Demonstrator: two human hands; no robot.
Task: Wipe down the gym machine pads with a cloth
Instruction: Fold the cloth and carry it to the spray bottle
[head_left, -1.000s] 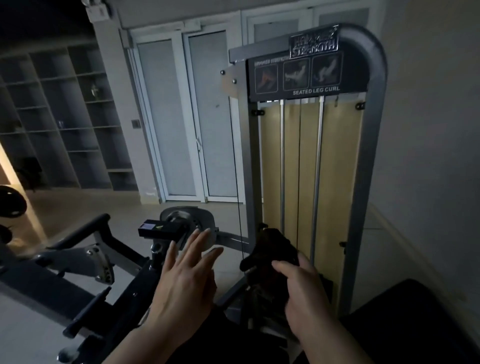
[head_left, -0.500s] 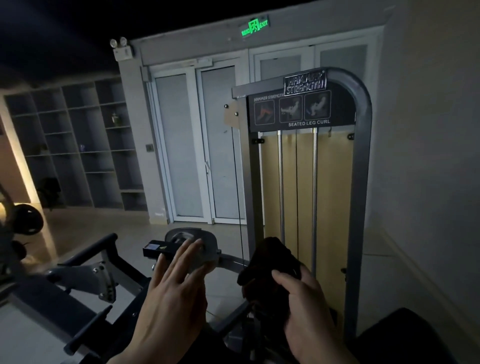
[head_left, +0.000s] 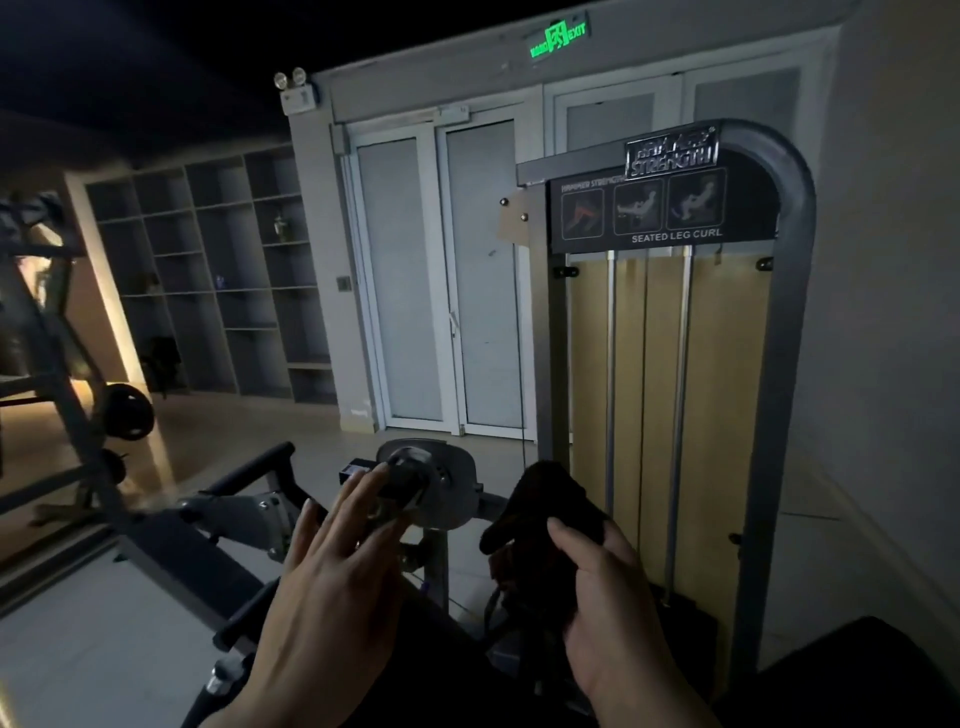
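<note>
Both hands are raised in front of a seated leg curl machine in a dimly lit gym. At right, the right hand grips a dark cloth, thumb pinched over the bunched fabric, which rises above the fingers just before the machine's weight stack frame. At left, the left hand holds nothing, its fingers straight and spread toward the metal pivot hub; whether they touch it cannot be told. No pad is under the cloth at this moment. A dark padded surface shows at the lower right edge of the machine, below and beside the right hand. Judging by the lifted cloth, wiping appears yet to resume or begin; how much is already clean cannot be told.
</note>
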